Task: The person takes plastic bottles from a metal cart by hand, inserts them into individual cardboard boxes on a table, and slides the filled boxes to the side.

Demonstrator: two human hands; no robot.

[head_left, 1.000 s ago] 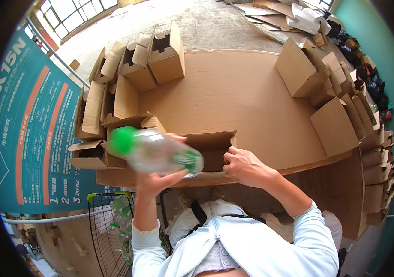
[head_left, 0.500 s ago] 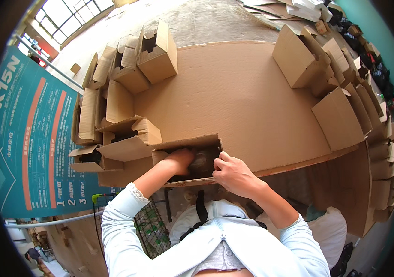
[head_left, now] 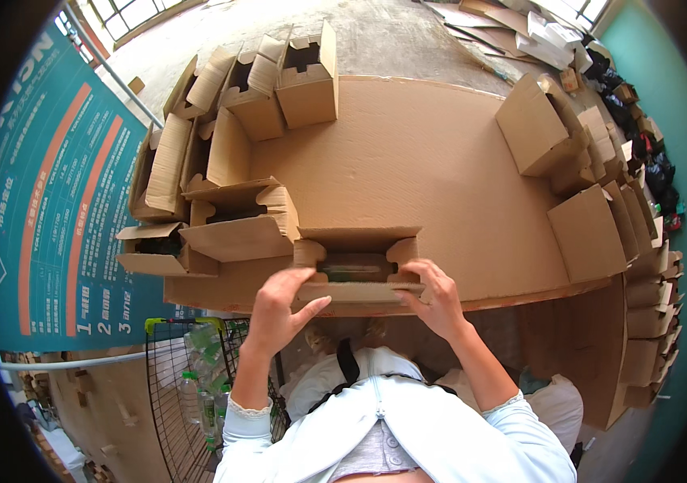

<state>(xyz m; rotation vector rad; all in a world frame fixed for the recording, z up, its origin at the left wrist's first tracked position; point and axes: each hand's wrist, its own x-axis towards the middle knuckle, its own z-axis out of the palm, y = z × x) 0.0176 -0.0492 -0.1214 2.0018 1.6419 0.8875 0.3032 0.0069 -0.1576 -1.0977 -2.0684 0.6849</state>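
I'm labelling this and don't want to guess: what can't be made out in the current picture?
All in the head view:
Contents of the nearest cardboard box: blurred, in shadow.
Bottles in the wire basket: partly hidden by mesh and left sleeve.
Teal banner: top cut off by the dark rim.

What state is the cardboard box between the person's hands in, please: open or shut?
Open: the cardboard box shows its dark inside from above, with no flap closed across it.

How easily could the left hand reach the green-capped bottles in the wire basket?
Probably yes: the bottles sit in a wire basket close by on the left, its top apparently open, though the left hand must first leave the cardboard box.
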